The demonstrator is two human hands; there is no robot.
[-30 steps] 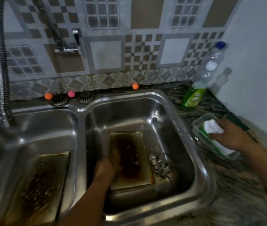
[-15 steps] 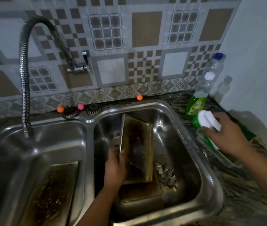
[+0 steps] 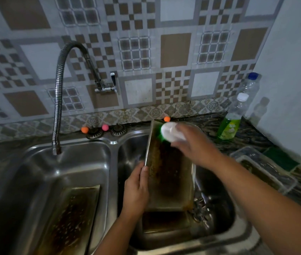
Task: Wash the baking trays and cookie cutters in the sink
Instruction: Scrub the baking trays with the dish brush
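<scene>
Tray [image 3: 171,177] is stood on end in the right basin of the sink [image 3: 113,142], tilted toward me, bottom edge resting on a second tray lying flat under it [image 3: 164,221]. It's thin sheet metal with a low folded rim: stiff, light, and I'd expect slick once wet and sharp along that rim, so best held by a long edge, not the face. My left hand [image 3: 136,192] does that, fingers wrapped round the tray's left edge low down, thumb along the rim. My right hand [image 3: 193,144] grips a white-handled scrubber with a green pad [image 3: 170,134], pressed near the tray's top left corner. The tray's inner face is dark, burnt-on brown residue, rough and patchy; it likely needs pressure, so the left hand has to brace against the push or the tray will skate on the one below. Right of the tray's foot, a heap of small metal cookie cutters [image 3: 201,208]: light, thin-walled, probably easy to bend, fiddly edges. Left of the tray, the other basin holds a third tray [image 3: 69,219], flat, same burnt crust. Further left and behind, a ribbed flexible steel faucet [image 3: 58,92]; no water visibly running. Right of the tray on the dark marbled counter [image 3: 256,137]: a clear plastic container [image 3: 263,170], a green sponge [image 3: 280,159] beyond it, and a bottle of green dish soap [image 3: 232,120] with a clear bottle [image 3: 249,85] behind it. Patterned tile wall behind all of it.
</scene>
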